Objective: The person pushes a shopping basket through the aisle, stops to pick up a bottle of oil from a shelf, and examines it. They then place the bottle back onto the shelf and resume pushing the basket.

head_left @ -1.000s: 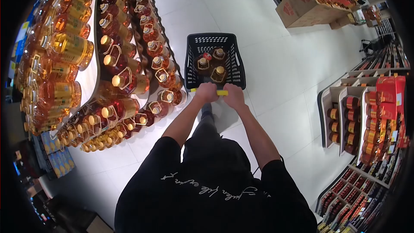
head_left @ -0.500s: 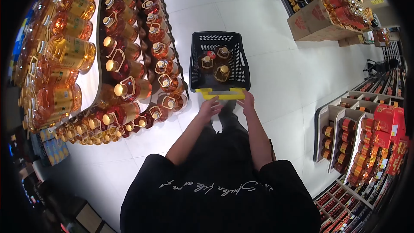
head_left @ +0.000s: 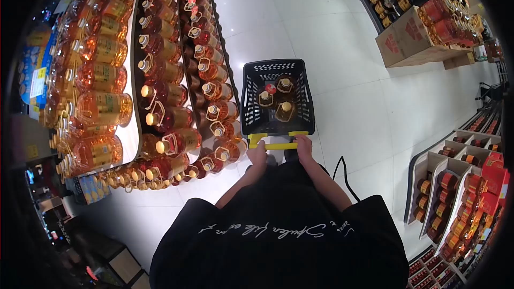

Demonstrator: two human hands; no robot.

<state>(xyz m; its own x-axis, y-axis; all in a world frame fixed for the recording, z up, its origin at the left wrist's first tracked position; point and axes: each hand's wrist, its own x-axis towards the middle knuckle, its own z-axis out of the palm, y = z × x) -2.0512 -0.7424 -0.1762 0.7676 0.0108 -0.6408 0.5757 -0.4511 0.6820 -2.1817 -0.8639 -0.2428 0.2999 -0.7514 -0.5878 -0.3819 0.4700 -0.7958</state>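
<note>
A black basket [head_left: 278, 130] with perforated walls stands on the floor in front of me. Inside it are three large bottles [head_left: 285, 109] with pale caps and a small red item [head_left: 270, 89]. The yellow handle [head_left: 280, 146] crosses the near side of the basket. My left hand [head_left: 257, 153] is closed round the handle's left end. At its right end my right hand [head_left: 303, 147] has its fingers wrapped on the same handle.
Tiered shelves of amber oil bottles [head_left: 107, 108] rise close on the left. At the upper right stands a cardboard box [head_left: 407, 40] below more bottles. Shelves of jars [head_left: 447, 182] are at the right. A thin black cord [head_left: 344, 175] hangs beside my right arm.
Both hands have closed on the handle, where the fingers were looser before. The basket sits lower in view, and the shelves have shifted down and right. A cord now shows at the right.
</note>
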